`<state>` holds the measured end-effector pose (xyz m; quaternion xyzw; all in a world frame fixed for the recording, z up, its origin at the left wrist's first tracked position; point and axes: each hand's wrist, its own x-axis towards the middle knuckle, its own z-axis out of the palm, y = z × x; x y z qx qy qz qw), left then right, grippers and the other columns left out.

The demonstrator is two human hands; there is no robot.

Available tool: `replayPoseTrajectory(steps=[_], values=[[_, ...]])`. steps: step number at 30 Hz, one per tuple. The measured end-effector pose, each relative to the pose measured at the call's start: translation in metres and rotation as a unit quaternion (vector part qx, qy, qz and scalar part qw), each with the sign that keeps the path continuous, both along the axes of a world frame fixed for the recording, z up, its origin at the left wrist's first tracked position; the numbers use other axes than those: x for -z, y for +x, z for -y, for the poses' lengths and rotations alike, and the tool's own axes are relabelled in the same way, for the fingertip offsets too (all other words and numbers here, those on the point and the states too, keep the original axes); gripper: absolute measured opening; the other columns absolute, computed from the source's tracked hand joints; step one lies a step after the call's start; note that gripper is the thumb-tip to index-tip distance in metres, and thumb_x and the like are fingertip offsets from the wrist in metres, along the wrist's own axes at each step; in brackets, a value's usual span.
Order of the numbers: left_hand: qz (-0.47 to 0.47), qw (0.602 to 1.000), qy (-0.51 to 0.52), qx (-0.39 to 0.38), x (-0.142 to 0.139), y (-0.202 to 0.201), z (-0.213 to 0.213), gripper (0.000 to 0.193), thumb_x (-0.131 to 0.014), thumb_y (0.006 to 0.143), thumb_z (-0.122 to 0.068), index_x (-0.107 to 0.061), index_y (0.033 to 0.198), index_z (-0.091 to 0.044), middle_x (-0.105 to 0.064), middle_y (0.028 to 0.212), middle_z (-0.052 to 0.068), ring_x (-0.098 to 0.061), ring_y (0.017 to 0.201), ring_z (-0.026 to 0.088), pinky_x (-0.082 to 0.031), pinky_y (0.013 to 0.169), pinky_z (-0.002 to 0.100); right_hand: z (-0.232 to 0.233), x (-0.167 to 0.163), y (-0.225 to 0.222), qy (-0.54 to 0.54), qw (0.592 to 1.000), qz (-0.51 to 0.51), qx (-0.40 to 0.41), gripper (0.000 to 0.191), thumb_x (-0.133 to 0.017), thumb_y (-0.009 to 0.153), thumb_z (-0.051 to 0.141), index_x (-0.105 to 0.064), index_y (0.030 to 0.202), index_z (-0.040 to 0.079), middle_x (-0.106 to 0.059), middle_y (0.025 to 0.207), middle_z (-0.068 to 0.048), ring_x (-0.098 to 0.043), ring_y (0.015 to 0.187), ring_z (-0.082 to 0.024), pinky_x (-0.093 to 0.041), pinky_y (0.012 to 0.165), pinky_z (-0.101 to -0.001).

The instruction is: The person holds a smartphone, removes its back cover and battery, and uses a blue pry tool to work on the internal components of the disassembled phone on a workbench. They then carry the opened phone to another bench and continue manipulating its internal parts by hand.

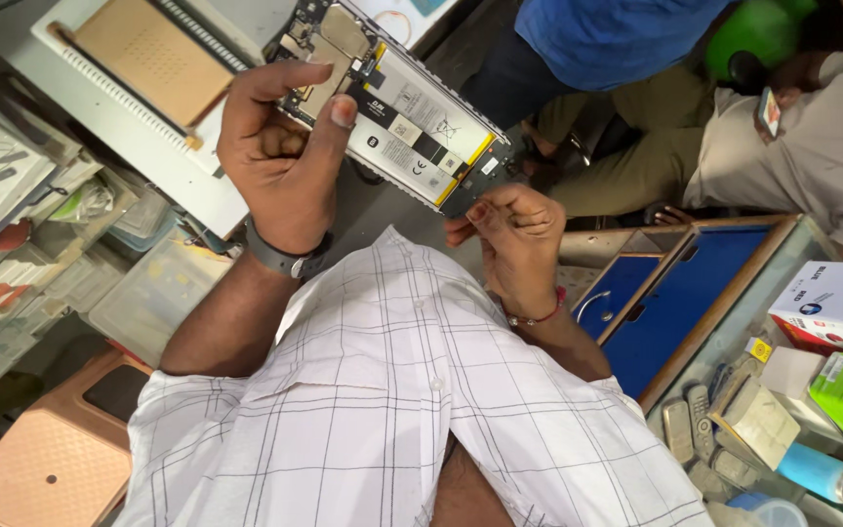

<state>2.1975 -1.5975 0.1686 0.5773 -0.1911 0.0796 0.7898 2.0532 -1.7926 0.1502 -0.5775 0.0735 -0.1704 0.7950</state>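
**Above your lap, an opened phone held steady at both ends**

Over your checked shirt, your left hand clamps the upper end of the opened phone, thumb pressed on its battery, bracing it in mid-air. Your right hand pinches the lower corner, fingers closed there. Storage boxes crowd the left and a glass counter the right, leaving open room only between them.

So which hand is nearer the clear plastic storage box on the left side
Left. The left hand grips the opened phone just above the clear plastic storage box; the right hand holds the phone's lower end, farther away.
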Motion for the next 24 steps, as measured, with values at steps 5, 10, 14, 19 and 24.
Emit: replayPoseTrajectory(steps=[5, 10, 14, 19, 24], values=[[-0.001, 1.000, 0.028, 0.006, 0.006, -0.009, 0.044, 0.023, -0.079, 0.106, 0.003, -0.064, 0.124, 0.001, -0.068, 0.111, 0.000, -0.034, 0.058, -0.004, -0.024, 0.049, 0.015, 0.063, 0.045, -0.015, -0.006, 1.000, -0.028, -0.005, 0.029, -0.065, 0.113, 0.020, -0.061, 0.097, -0.004, -0.068, 0.083, -0.013, -0.065, 0.070, -0.018, -0.052, 0.063, -0.0278], [-0.008, 0.994, 0.065, 0.084, 0.011, -0.008, 0.103, 0.030, -0.075, 0.106, 0.001, -0.061, 0.132, 0.001, -0.071, 0.127, 0.005, -0.049, 0.077, 0.000, -0.039, 0.064, 0.018, 0.139, 0.089, -0.019, 0.080, 0.995, -0.041, -0.045, 0.054, -0.061, 0.105, 0.044, -0.062, 0.119, -0.008, -0.073, 0.107, -0.013, -0.072, 0.091, -0.021, -0.062, 0.077, -0.0340], [-0.076, 0.972, 0.043, 0.216, 0.017, 0.005, 0.151, 0.043, -0.069, 0.103, 0.003, -0.058, 0.144, 0.002, -0.071, 0.128, 0.009, -0.067, 0.108, 0.006, -0.056, 0.091, 0.021, 0.168, 0.100, -0.001, 0.160, 0.982, -0.036, -0.093, 0.049, -0.069, 0.106, 0.021, -0.057, 0.140, -0.011, -0.069, 0.106, -0.014, -0.068, 0.092, -0.019, -0.061, 0.085, -0.0363], [-0.083, 0.967, 0.078, 0.230, 0.036, 0.051, 0.193, 0.051, -0.067, 0.100, 0.002, -0.053, 0.149, -0.001, -0.070, 0.126, 0.009, -0.066, 0.105, 0.010, -0.057, 0.088, 0.024, 0.175, 0.090, 0.047, 0.185, 0.978, -0.073, -0.071, 0.044, -0.064, 0.102, 0.015, -0.056, 0.134, -0.013, -0.072, 0.112, -0.018, -0.073, 0.092, -0.022, -0.063, 0.075, -0.0381], [-0.132, 0.920, 0.064, 0.362, 0.059, 0.113, 0.242, 0.083, -0.073, 0.092, 0.004, -0.029, 0.162, -0.009, -0.066, 0.131, 0.011, -0.066, 0.117, 0.015, -0.056, 0.100, 0.032, 0.206, 0.081, 0.100, 0.137, 0.987, -0.087, -0.009, 0.040, -0.061, 0.104, 0.015, -0.057, 0.135, -0.009, -0.072, 0.115, -0.016, -0.073, 0.094, -0.020, -0.062, 0.076, -0.0363]])
